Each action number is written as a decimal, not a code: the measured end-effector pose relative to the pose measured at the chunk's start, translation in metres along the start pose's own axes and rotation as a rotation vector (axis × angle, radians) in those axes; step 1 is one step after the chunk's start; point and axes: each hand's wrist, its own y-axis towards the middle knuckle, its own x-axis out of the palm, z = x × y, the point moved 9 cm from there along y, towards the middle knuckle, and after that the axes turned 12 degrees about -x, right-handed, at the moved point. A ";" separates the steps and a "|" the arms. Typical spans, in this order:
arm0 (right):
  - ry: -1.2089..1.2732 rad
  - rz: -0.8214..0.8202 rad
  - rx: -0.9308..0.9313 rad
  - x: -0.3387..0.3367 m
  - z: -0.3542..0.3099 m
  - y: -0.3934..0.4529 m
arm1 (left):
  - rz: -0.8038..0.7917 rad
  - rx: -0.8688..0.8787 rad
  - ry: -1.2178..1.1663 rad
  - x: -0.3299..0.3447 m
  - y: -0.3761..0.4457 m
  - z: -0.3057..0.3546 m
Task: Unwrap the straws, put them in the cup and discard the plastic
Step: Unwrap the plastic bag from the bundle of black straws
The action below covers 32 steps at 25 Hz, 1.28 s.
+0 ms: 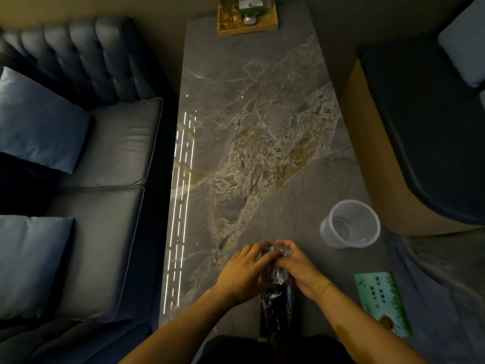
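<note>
Left hand (242, 271) and right hand (299, 269) pinched shut on plastic-wrapped straw bundle (275, 298), empty cup (350, 224) right of fingers (284, 243).

Both hands at the top of a plastic-wrapped bundle of dark straws, lower centre of the frame.

The left hand (242, 269) and right hand (299, 269) pinch the crinkled plastic (277, 273) over the straws (275, 306); a clear cup (350, 224) stands upright at right on the marble table (262, 114).
</note>
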 end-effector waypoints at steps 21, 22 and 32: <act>-0.127 -0.166 -0.031 0.011 0.006 -0.008 | -0.157 -0.718 -1.396 -0.003 0.019 -0.056; -0.117 -0.166 -0.028 0.011 0.007 -0.009 | -0.196 -0.699 -1.450 0.004 0.017 -0.052; -0.277 0.020 -0.182 0.017 -0.026 -0.020 | 0.011 -0.843 -1.497 0.007 0.011 -0.066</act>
